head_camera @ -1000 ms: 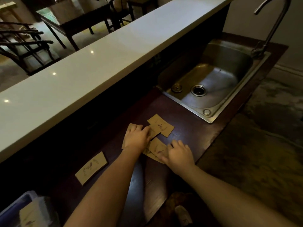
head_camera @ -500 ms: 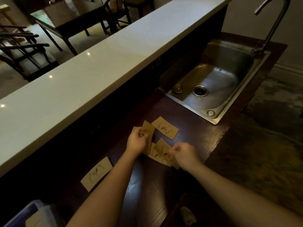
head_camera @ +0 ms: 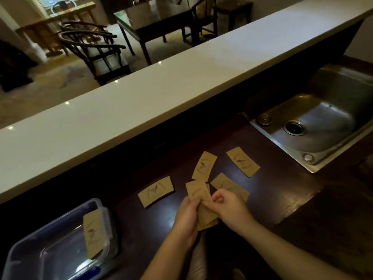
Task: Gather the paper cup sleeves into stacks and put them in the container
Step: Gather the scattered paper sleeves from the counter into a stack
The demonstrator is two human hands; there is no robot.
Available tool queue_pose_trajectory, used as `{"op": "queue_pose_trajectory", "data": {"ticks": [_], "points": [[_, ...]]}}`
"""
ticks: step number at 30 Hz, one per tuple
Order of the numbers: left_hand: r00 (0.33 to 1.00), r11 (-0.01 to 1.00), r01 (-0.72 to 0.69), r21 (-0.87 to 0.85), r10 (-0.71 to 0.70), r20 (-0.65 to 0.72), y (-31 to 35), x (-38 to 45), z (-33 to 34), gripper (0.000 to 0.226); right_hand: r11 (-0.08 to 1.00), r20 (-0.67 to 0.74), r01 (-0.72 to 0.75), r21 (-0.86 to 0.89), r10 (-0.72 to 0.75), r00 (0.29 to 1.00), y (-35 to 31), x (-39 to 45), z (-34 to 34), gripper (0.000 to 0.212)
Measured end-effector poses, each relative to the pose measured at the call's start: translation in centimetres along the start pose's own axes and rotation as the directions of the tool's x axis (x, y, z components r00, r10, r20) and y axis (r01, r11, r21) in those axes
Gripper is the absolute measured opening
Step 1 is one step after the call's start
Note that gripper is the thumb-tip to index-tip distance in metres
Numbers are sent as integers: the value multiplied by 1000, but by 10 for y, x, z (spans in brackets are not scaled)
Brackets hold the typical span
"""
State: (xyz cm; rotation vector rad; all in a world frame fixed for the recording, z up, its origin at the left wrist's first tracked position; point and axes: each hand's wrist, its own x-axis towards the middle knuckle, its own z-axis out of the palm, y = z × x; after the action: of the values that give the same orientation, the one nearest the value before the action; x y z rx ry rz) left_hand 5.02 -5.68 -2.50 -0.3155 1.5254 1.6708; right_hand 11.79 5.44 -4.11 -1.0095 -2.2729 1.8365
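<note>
Both hands hold a small stack of brown paper cup sleeves (head_camera: 198,194) above the dark counter; my left hand (head_camera: 186,218) grips its left side and my right hand (head_camera: 230,210) pinches its right side. Loose flat sleeves lie on the counter: one (head_camera: 156,191) to the left, one (head_camera: 204,165) just beyond the stack, one (head_camera: 242,161) further right, and one (head_camera: 226,184) partly under my right hand. A clear plastic container (head_camera: 50,253) stands at the lower left with a stack of sleeves (head_camera: 93,232) upright against its right wall.
A steel sink (head_camera: 314,126) with a drain is set into the counter at the right. A raised white bar top (head_camera: 161,85) runs across behind the work surface. Chairs and a table stand in the room beyond.
Both hands lifted sleeves off the counter and brought them together into one held stack nearer to me. The view shifted, so the container shows more fully.
</note>
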Motion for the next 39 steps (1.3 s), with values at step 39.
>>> {"op": "queue_pose_trajectory", "data": {"ticks": [39], "points": [[987, 998, -26, -65, 16, -158, -19, -23, -32, 27, 837, 103, 161, -524, -126, 987, -9, 12, 1, 32]]}}
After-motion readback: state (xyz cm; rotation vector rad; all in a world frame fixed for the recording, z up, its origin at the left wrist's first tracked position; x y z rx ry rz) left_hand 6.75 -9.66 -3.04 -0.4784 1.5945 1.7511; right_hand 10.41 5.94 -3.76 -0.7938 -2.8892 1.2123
